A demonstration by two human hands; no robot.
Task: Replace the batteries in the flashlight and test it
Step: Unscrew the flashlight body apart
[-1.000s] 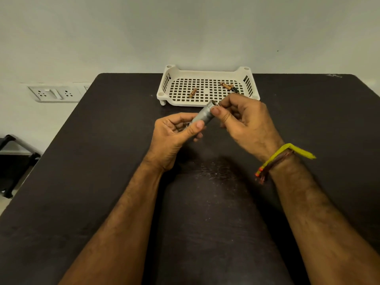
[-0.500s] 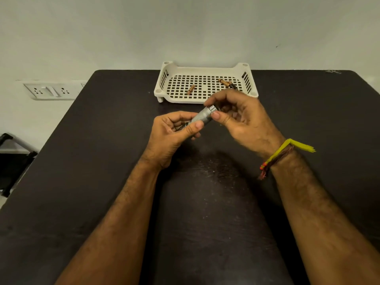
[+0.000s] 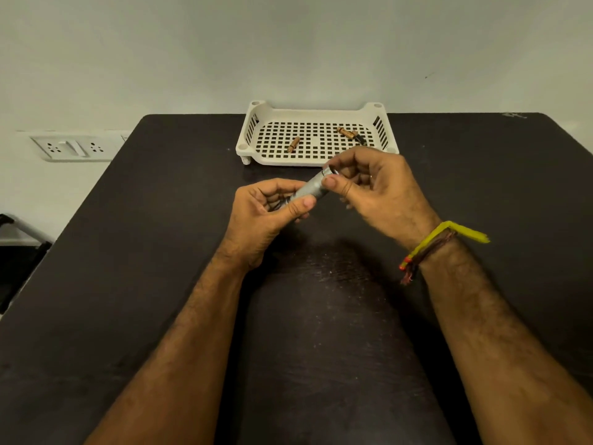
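A small silver flashlight [image 3: 310, 189] with a knurled body is held above the black table [image 3: 128, 252], tilted up to the right. My left hand [image 3: 266, 216] grips its lower end, which is hidden in the fingers. My right hand [image 3: 372, 187] pinches its upper end between thumb and fingers. Behind the hands stands a white perforated tray [image 3: 316, 107]. In it lie one copper-coloured battery [image 3: 293, 144] at the left and two more batteries [image 3: 350, 135] at the right, touching each other.
The table's far edge meets a pale wall. A white socket panel [image 3: 72, 147] sits on the wall at the left. A dark chair or stand [image 3: 19, 252] is beside the table's left edge. My right wrist wears yellow and brown threads [image 3: 436, 242].
Both hands stay on the flashlight. The right thumb and fingers have shifted slightly around its upper end, as in a turning grip. The view has tilted a little.
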